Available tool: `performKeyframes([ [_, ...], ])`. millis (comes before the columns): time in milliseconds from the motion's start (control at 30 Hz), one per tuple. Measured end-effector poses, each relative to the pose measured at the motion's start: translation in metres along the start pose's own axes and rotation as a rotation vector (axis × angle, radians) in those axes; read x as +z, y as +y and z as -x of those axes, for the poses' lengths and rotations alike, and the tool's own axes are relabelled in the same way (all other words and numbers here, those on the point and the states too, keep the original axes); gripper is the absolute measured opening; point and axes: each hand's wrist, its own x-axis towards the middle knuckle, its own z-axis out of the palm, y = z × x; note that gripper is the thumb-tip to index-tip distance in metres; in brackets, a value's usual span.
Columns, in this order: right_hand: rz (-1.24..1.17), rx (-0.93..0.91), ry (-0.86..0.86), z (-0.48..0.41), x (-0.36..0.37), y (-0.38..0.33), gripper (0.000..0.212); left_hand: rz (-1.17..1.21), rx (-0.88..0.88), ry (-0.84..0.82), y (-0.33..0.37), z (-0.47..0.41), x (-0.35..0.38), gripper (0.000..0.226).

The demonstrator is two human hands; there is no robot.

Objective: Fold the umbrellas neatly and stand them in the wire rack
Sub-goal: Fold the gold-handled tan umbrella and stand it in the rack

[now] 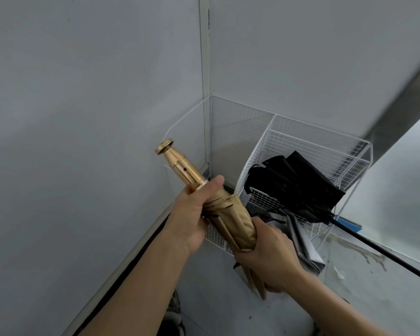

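I hold a collapsed gold umbrella (230,219) at an angle in front of me, its shiny gold handle pointing up and left. My left hand (194,214) grips it just below the handle. My right hand (269,260) grips the folded canopy lower down, its gold strap tips sticking out below my fingers. Behind it, a white wire rack (308,141) stands in the corner of the room. A black umbrella (298,185), loosely folded, lies tilted in the rack's right compartment, with its thin black shaft running out to the lower right.
Grey walls (83,117) meet in the corner behind the rack. A grey-and-white cloth item (306,248) lies on the floor by the rack's front. A blue object (349,225) sits at the rack's right. The pale floor (364,275) is stained.
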Motion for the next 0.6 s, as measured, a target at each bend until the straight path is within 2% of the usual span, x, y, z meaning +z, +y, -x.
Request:
performKeyframes([
  [67,0.08,-0.007,0.05,0.002,-0.002,-0.002,0.045,-0.052,0.066,0.039,-0.006,0.007,0.007,0.076],
  [167,0.246,-0.095,0.116,0.011,0.0,-0.008,0.051,-0.007,0.143,0.367,-0.019,0.008,0.016,0.054],
  [233,0.255,-0.127,0.091,0.016,0.004,-0.013,0.053,0.064,0.133,0.471,-0.019,0.005,0.016,0.042],
  [333,0.121,-0.112,0.048,0.017,-0.003,-0.016,0.062,0.087,0.142,0.446,-0.008,0.003,0.014,0.035],
  [400,-0.013,-0.017,-0.038,0.01,-0.014,-0.011,0.064,0.121,0.189,0.37,0.003,0.004,0.011,0.033],
  [500,-0.174,0.087,-0.204,0.001,-0.024,-0.003,0.054,0.13,0.263,0.245,0.016,0.001,0.001,0.031],
  [600,-0.079,0.041,-0.065,0.005,-0.022,-0.001,0.043,0.158,0.22,0.201,0.015,-0.002,-0.001,0.029],
])
